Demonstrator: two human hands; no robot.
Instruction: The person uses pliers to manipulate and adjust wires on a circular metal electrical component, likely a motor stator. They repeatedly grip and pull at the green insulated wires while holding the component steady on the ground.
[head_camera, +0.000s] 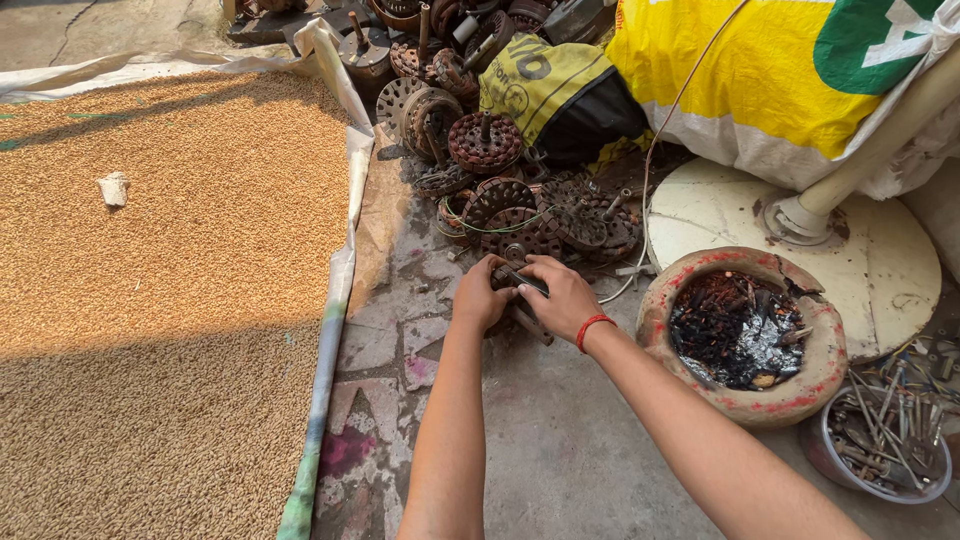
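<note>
From the head camera, your left hand (480, 293) and your right hand (562, 296) meet over the stained concrete floor (560, 450), just on the near side of a heap of rusty motor parts. Between them you hold a small dark metal part with a flat, rust-brown strip (527, 318) sticking out below toward you. Your left fingers are curled tightly around its left end; your right fingers wrap over its top, with the thumb pressed in on the near side. Most of the piece is hidden by your hands, so its exact shape is hard to tell, though it looks dull, dark and worn.

A red thread band (592, 326) circles your right wrist.

Just beyond your hands lies the pile of round, rusty slotted motor cores (500, 205), some with short shafts sticking up. To the right stands a round clay pot with red-smeared rim (795, 390), filled with charred black scraps. At the near right is a pale bowl of thin metal rods (885, 440). Far right lies a yellow and green woven sack (760, 80). To the left, a wide spread of golden grain (170, 280) lies on a sheet.
</note>
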